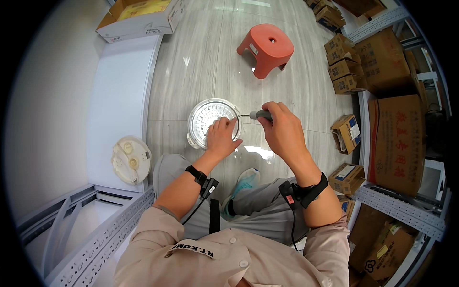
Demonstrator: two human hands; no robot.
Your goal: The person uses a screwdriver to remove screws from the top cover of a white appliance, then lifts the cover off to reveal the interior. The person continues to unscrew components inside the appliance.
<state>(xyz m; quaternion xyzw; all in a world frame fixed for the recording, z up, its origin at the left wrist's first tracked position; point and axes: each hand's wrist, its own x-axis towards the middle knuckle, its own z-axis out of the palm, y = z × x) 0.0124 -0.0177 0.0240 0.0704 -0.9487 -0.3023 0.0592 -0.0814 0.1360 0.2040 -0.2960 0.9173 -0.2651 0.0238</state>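
A round lid (pixel 199 116) with a shiny, dimpled metal inside and a pale rim lies on the floor in front of me. My left hand (pixel 221 136) rests on its lower right part, fingers laid on the metal and thumb spread out. Just right of the lid, my right hand (pixel 282 125) is closed around the grey handle of a screwdriver (pixel 254 115). Its dark shaft points left, and the tip is at the lid's right rim. Whether the tip sits in a screw is too small to tell.
A round off-white plastic cover (pixel 131 160) lies on the low white shelf (pixel 117 86) at left, with an open carton (pixel 138 24) beyond. A red stool (pixel 266 45) stands ahead. Cardboard boxes (pixel 397 138) and metal racking (pixel 399 210) line the right side. My shoe (pixel 246 184) is close below.
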